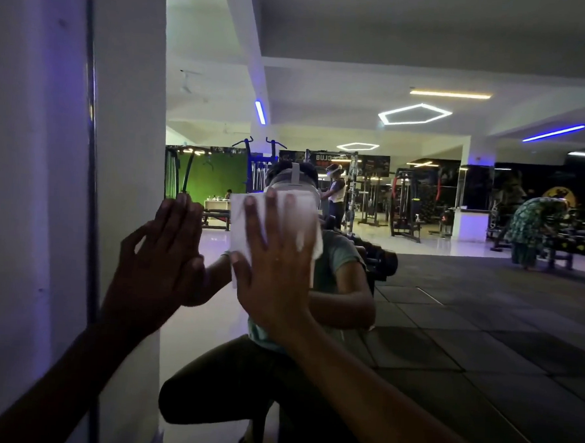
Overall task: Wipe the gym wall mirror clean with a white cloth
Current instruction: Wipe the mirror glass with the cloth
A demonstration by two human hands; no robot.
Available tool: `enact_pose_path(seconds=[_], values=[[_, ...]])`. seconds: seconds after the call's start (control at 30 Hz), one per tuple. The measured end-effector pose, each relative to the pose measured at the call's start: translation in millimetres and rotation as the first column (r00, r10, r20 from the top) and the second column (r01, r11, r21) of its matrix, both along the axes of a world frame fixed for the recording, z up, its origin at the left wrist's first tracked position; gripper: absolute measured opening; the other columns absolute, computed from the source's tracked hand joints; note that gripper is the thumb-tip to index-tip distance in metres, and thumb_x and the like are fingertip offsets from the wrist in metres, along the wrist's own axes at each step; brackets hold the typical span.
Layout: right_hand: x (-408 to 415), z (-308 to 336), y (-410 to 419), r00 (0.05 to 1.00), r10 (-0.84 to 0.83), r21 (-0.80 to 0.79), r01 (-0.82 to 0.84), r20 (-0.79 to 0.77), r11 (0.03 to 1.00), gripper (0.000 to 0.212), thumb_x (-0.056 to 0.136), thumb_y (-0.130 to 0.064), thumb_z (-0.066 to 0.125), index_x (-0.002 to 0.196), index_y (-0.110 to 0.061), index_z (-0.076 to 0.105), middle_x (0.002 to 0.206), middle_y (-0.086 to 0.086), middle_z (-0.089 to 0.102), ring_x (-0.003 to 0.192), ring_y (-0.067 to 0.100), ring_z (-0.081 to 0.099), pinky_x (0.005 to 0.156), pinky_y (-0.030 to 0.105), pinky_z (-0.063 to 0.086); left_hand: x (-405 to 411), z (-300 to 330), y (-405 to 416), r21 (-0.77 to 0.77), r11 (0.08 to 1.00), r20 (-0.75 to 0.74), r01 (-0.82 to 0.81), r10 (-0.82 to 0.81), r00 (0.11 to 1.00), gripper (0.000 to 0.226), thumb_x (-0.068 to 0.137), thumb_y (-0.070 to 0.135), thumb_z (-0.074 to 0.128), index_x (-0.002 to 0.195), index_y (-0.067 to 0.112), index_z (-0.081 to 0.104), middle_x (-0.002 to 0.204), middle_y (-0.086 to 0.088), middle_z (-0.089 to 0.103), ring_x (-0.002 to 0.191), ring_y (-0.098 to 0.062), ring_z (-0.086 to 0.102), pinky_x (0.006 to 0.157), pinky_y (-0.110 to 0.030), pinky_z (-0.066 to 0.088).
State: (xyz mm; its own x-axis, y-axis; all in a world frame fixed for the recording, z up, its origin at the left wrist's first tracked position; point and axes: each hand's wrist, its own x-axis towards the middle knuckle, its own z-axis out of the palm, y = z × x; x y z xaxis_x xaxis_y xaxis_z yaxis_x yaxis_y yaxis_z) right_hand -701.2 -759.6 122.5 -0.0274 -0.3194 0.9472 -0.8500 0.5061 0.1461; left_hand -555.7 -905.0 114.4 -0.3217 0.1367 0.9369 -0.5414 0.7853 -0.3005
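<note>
The wall mirror (416, 295) fills most of the head view and reflects a dim gym and my own crouching figure. My right hand (275, 264) lies flat with straight, spread fingers, pressing a white cloth (301, 218) against the glass at about face height. The cloth shows above and to the right of that hand. My left hand (160, 265) is flat on the mirror just left of it, fingers straight and together, near the mirror's left edge, holding nothing.
A white wall (26, 173) with a dark vertical frame strip (93, 177) borders the mirror on the left. In the reflection are gym machines, dumbbells behind me, dark floor mats, ceiling lights and other people at the back.
</note>
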Motion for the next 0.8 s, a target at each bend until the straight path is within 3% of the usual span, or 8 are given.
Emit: enact_pose_path(seconds=[0.1,0.23,0.3,0.4,0.57,0.67,0.73,0.8], values=[[-36.6,18.4,32.5,0.992,0.080,0.095,-0.070,-0.099,0.993,0.072,0.108,-0.048,0.045,0.170,-0.021,0.020,0.177,0.013,0.010,0.164,0.031,0.005,0.129,0.063,0.008,19.8,9.2,-11.1,-0.019,1.000,0.081,0.018,-0.016,0.997,0.068,0.101,0.031,0.034,0.166,0.011,0.025,0.175,-0.009,0.019,0.159,-0.026,0.025,0.109,-0.048,0.034],[-83.1,31.0,84.5,0.991,-0.118,-0.109,0.124,0.062,0.986,0.072,0.109,-0.057,0.027,0.171,-0.023,0.016,0.177,0.016,0.004,0.164,0.032,0.005,0.130,0.062,0.008,33.1,-3.3,-20.4,0.038,0.999,0.086,-0.002,-0.001,0.996,0.076,0.095,0.032,0.040,0.167,0.012,0.022,0.174,-0.011,0.020,0.159,-0.029,0.025,0.111,-0.048,0.032],[-66.2,25.6,67.4,0.981,-0.142,-0.180,0.164,0.129,0.970,0.074,0.108,-0.059,0.020,0.171,-0.020,0.015,0.177,0.018,0.005,0.164,0.035,0.006,0.130,0.062,0.009,47.7,-15.3,-28.6,0.085,0.995,0.037,-0.054,0.051,0.998,0.081,0.094,0.035,0.043,0.167,0.012,0.018,0.174,-0.014,0.017,0.159,-0.031,0.023,0.114,-0.049,0.031],[-11.6,12.4,8.1,0.988,-0.085,-0.180,0.108,0.132,0.978,0.077,0.107,-0.059,0.026,0.171,-0.019,0.012,0.177,0.019,0.004,0.164,0.038,0.005,0.129,0.064,0.006,78.9,-15.5,-48.6,0.141,0.976,-0.057,-0.168,0.178,0.982,0.079,0.099,0.038,0.042,0.166,0.003,0.017,0.172,-0.023,0.012,0.159,-0.036,0.022,0.117,-0.051,0.027],[64.0,4.2,-84.5,0.987,0.100,0.077,-0.091,-0.123,0.993,0.079,0.105,-0.047,0.040,0.171,-0.017,0.010,0.177,0.018,-0.001,0.164,0.037,-0.008,0.127,0.067,-0.008,96.6,-0.5,-80.9,0.173,0.967,-0.021,-0.189,0.195,0.981,0.069,0.106,0.034,0.033,0.164,-0.001,0.021,0.171,-0.024,0.017,0.159,-0.032,0.024,0.116,-0.046,0.031],[87.6,7.9,-113.5,0.941,0.253,0.279,-0.187,-0.223,0.942,0.075,0.104,-0.042,0.044,0.170,-0.015,0.019,0.177,0.017,0.004,0.164,0.035,-0.002,0.128,0.066,0.000,97.8,-5.9,-94.0,0.183,0.972,-0.012,-0.150,0.155,0.988,0.066,0.107,0.030,0.034,0.164,-0.001,0.021,0.172,-0.022,0.019,0.159,-0.032,0.022,0.119,-0.043,0.028],[77.7,16.4,-106.0,0.946,0.242,0.216,-0.195,-0.217,0.957,0.072,0.103,-0.041,0.044,0.168,-0.015,0.026,0.176,0.017,0.015,0.164,0.034,0.007,0.129,0.065,0.006,97.0,-7.0,-93.0,0.189,0.969,-0.032,-0.159,0.168,0.985,0.066,0.107,0.030,0.034,0.165,0.001,0.020,0.173,-0.019,0.016,0.161,-0.031,0.019,0.123,-0.043,0.024],[54.3,20.1,-80.5,0.976,0.138,0.055,-0.130,-0.167,0.990,0.072,0.103,-0.042,0.039,0.168,-0.016,0.024,0.175,0.016,0.020,0.163,0.033,0.014,0.129,0.064,0.008,94.6,-8.9,-90.9,0.213,0.962,-0.040,-0.173,0.185,0.982,0.066,0.107,0.031,0.031,0.166,0.003,0.017,0.175,-0.016,0.012,0.162,-0.029,0.014,0.126,-0.045,0.022]])
